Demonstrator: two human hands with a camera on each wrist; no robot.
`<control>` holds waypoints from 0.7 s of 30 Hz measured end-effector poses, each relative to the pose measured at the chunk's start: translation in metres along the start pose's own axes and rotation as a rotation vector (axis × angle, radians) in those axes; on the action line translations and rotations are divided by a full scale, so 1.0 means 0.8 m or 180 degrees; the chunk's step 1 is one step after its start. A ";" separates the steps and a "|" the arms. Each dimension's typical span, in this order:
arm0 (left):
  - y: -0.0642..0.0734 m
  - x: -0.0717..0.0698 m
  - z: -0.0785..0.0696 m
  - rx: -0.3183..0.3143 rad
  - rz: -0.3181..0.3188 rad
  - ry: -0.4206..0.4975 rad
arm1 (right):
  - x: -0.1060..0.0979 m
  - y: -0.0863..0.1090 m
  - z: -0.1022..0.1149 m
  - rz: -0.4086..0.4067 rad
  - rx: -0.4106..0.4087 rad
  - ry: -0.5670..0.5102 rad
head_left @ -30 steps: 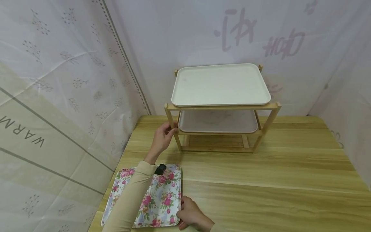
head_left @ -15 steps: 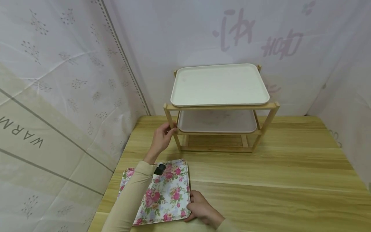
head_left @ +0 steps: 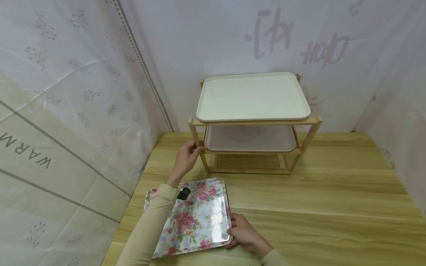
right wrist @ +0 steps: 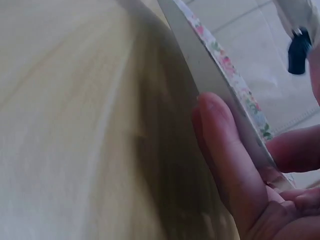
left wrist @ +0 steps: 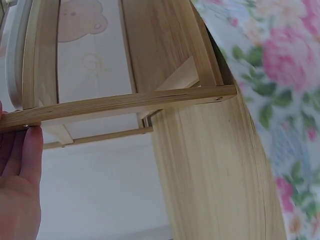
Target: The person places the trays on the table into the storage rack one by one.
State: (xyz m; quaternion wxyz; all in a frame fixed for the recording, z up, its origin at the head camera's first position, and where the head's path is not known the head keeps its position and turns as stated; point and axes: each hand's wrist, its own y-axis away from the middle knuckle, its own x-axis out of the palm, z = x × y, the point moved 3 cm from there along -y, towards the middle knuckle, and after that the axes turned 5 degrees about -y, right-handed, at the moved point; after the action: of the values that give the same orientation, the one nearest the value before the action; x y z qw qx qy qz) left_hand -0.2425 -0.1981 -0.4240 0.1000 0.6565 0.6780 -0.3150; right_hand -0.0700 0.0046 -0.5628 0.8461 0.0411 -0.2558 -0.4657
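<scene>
My left hand (head_left: 187, 157) grips the front left post of a wooden rack (head_left: 256, 152), at the height of its middle shelf; the left wrist view has the fingers (left wrist: 31, 155) against that post. With my right hand (head_left: 245, 233) I pinch the right edge of a floral tray (head_left: 189, 221), thumb above and fingers below. Seen from the right wrist, the tray (right wrist: 220, 70) is tilted with its pale underside apart from the table. My left forearm hides part of the tray. A white tray (head_left: 253, 96) lies on the rack's top level, and another white tray (head_left: 249, 138) on the level below.
The wooden table (head_left: 316, 210) extends to the right of the trays. Behind the rack hangs a pale printed curtain (head_left: 233, 37), and another curtain (head_left: 66, 129) runs along the left side. A black device (head_left: 183, 193) is on my left wrist.
My right hand has moved to the right and slightly forward, carrying the floral tray, which is lifted and turned a little. The left hand stays on the rack post.
</scene>
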 end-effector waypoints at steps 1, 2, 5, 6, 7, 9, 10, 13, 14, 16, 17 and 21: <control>0.000 0.000 0.001 -0.0016 0.0007 -0.0011 | -0.004 0.001 0.002 -0.0009 -0.0020 0.0011; 0.000 0.000 0.002 -0.0023 0.0013 -0.0014 | -0.008 0.002 0.004 -0.0010 -0.0033 0.0018; 0.000 -0.001 0.001 -0.0032 0.0020 -0.0058 | -0.021 0.007 0.010 0.0002 -0.0057 0.0050; 0.000 -0.001 0.001 -0.0031 0.0019 -0.0080 | -0.026 0.009 0.013 0.0016 -0.0065 0.0061; 0.000 -0.001 0.001 -0.0030 0.0017 -0.0094 | -0.030 0.011 0.015 0.0027 -0.0072 0.0071; -0.001 -0.001 0.000 -0.0024 0.0006 -0.0120 | -0.039 0.015 0.019 0.0053 -0.0082 0.0085; -0.001 -0.001 0.000 -0.0023 0.0000 -0.0126 | -0.044 0.016 0.020 0.0064 -0.0081 0.0093; -0.001 0.000 -0.001 -0.0024 -0.0009 -0.0131 | -0.058 0.022 0.022 0.0061 -0.0075 0.0137; -0.001 0.000 -0.001 -0.0023 -0.0006 -0.0115 | -0.062 0.025 0.022 0.0067 -0.0079 0.0159; 0.000 0.000 0.000 -0.0037 0.0000 -0.0094 | -0.071 0.030 0.024 0.0063 -0.0076 0.0197; 0.000 0.000 0.000 -0.0040 0.0004 -0.0082 | -0.075 0.032 0.025 0.0058 -0.0078 0.0211; 0.000 0.000 -0.001 -0.0075 0.0017 -0.0065 | -0.092 0.044 0.033 0.0033 -0.0106 0.0241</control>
State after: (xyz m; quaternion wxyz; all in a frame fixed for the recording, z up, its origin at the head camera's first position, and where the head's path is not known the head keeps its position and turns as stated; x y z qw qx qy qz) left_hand -0.2425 -0.1978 -0.4236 0.1156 0.6539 0.6789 -0.3134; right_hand -0.0872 0.0884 -0.5584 0.8582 0.0434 -0.2161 -0.4636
